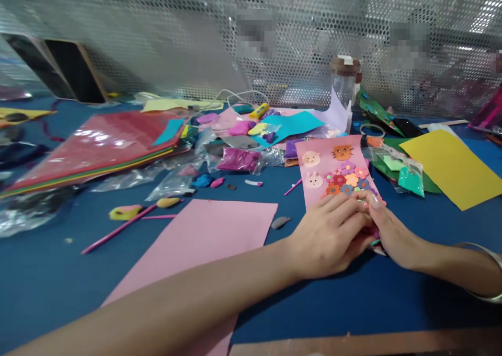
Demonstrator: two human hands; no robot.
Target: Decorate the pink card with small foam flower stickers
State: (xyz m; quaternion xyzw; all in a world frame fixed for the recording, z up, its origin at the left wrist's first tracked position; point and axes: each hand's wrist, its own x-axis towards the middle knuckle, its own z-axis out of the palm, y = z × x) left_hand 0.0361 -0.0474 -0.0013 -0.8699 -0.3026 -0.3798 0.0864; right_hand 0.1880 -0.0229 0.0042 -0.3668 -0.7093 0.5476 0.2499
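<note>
My left hand [331, 236] is closed around the lower part of a pink decorated card [314, 160], its fingers curled over the front. Against it, my right hand [396, 236] grips the card's lower right edge, thumb near the left fingertips. Clay animal faces, including an orange cat face [343, 152], sit on the card's upper part. Below them is a cluster of colourful flowers [349, 178]. The hands hide the card's bottom, where a bit of pink and green shows between the palms. Under my left forearm lies a plain pink sheet [219, 230].
A grey clay lump [281, 222] and a pink stick tool [117, 229] lie on the blue table. Behind are clay packets [239, 159], a stack of coloured sheets [102, 141], a clear bottle [342, 87], a yellow sheet [451, 162] and a leaning phone [74, 71] before a perforated metal screen [188, 42].
</note>
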